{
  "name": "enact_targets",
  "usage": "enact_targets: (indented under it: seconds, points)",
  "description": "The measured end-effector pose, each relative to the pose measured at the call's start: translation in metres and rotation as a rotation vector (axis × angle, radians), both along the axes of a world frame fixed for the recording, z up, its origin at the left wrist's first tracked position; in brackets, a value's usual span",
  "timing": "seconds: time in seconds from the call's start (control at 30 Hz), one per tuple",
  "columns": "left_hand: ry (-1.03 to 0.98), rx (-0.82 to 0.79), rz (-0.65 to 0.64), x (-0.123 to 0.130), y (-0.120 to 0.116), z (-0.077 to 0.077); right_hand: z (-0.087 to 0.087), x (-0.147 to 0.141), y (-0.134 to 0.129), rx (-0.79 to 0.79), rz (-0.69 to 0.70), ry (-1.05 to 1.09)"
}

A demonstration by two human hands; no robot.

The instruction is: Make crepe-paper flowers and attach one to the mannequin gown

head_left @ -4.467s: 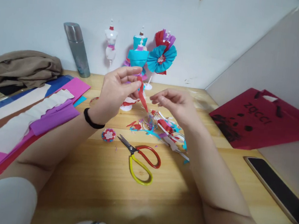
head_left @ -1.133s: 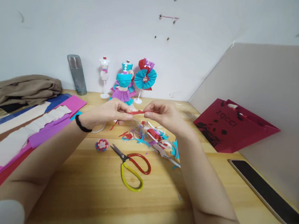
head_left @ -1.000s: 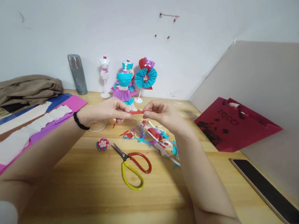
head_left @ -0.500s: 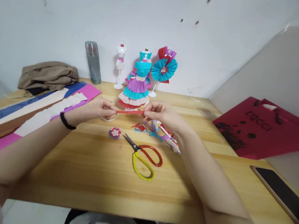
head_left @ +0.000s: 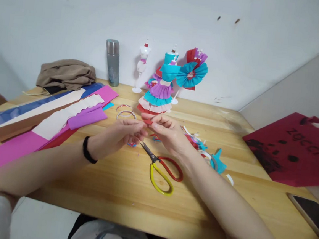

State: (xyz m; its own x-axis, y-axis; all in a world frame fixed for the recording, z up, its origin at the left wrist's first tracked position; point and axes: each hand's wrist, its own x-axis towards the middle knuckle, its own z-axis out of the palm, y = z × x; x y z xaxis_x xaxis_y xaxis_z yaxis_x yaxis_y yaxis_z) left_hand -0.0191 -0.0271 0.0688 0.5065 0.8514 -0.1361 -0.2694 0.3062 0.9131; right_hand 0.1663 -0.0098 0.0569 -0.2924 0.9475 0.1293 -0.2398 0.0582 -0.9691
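My left hand (head_left: 127,134) and my right hand (head_left: 169,133) meet near the middle of the table, both pinching a small piece of red paper (head_left: 148,122) between their fingertips. Much of the red paper is hidden by the fingers. Just below the hands lie scissors (head_left: 154,158) with one red and one yellow handle, blades pointing up and left. A small round flower piece (head_left: 131,144) is mostly covered by my left hand. Behind the hands stands a mannequin in a tiered paper dress (head_left: 159,90), beside another with a big blue paper rosette (head_left: 191,75).
Left lie long paper sheets (head_left: 14,153), a brown cloth (head_left: 66,73) and a flask (head_left: 112,64). Rings (head_left: 126,112) lie behind my left hand. Paper scraps (head_left: 218,162) are right of my right hand. Farther right are a red bag (head_left: 297,150) and a phone (head_left: 311,213).
My hands have come together, and the red strip that was stretched between them now shows only as a short piece. The whole view has shifted, with the objects appearing farther right.
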Motion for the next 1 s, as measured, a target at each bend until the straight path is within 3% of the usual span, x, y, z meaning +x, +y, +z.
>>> enact_targets:
  seconds: [0.17,0.33,0.47,0.57,0.63,0.7,0.83,1.0]
  points:
    - [-0.153,-0.092,0.096,0.010,0.017,0.002,-0.006,-0.004,0.001,0.082,-0.061,-0.057]
    - [-0.163,-0.006,0.119,0.017,0.026,0.000,-0.006,-0.004,0.001,0.093,-0.060,-0.041]
    - [-0.171,0.047,0.166,0.020,0.035,0.001,0.002,0.003,0.004,0.178,-0.151,-0.093]
    - [-0.174,0.036,0.210,0.021,0.042,0.003,0.015,0.016,0.007,0.262,-0.263,-0.264]
    - [-0.182,0.032,0.231,0.021,0.045,0.005,0.023,0.026,0.007,0.281,-0.205,-0.472]
    - [-0.190,0.010,0.249,0.021,0.046,0.005,0.028,0.032,0.002,0.293,-0.041,-0.769]
    - [-0.218,-0.065,0.283,0.020,0.049,0.006,0.023,0.031,-0.020,0.315,0.245,-1.330]
    - [-0.213,-0.013,0.223,0.019,0.054,0.002,0.004,0.026,-0.051,0.339,0.262,-1.527]
